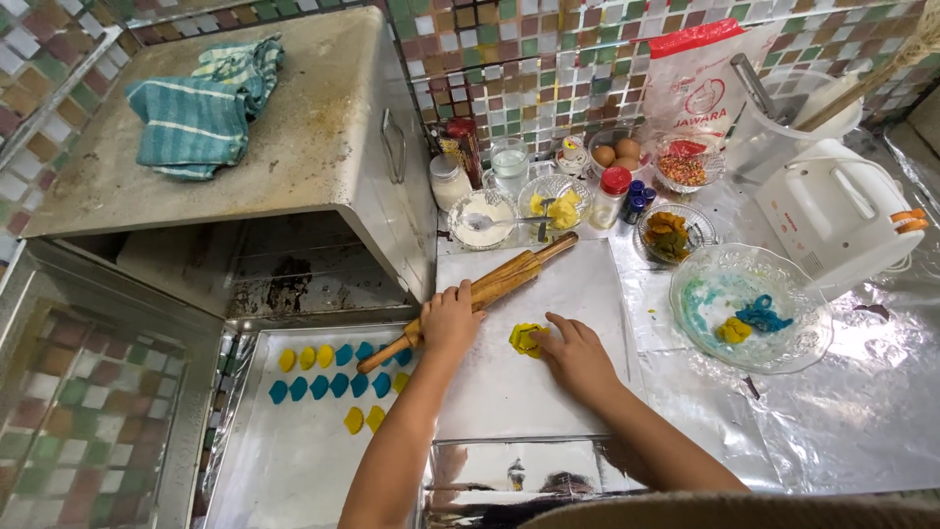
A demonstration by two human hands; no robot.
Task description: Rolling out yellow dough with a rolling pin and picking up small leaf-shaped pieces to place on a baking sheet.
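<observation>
Dough lump point(526, 339), yellow, sits on the white board point(578, 294) on the table, just left of your right hand point(578, 355); right fingers point(544, 338) are pressed together, touching its edge. Your left hand point(450, 318) wraps the rolling pin point(480, 291), fingers curled over it. Pin's long axis runs diagonally, lower-left to upper-right, behind the dough. Both forearms reach up from the bottom edge. Right hand is nearer the dough.

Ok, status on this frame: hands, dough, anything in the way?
Left hand on wooden rolling pin. Right hand touching yellow dough piece. White board around it bare.
</observation>
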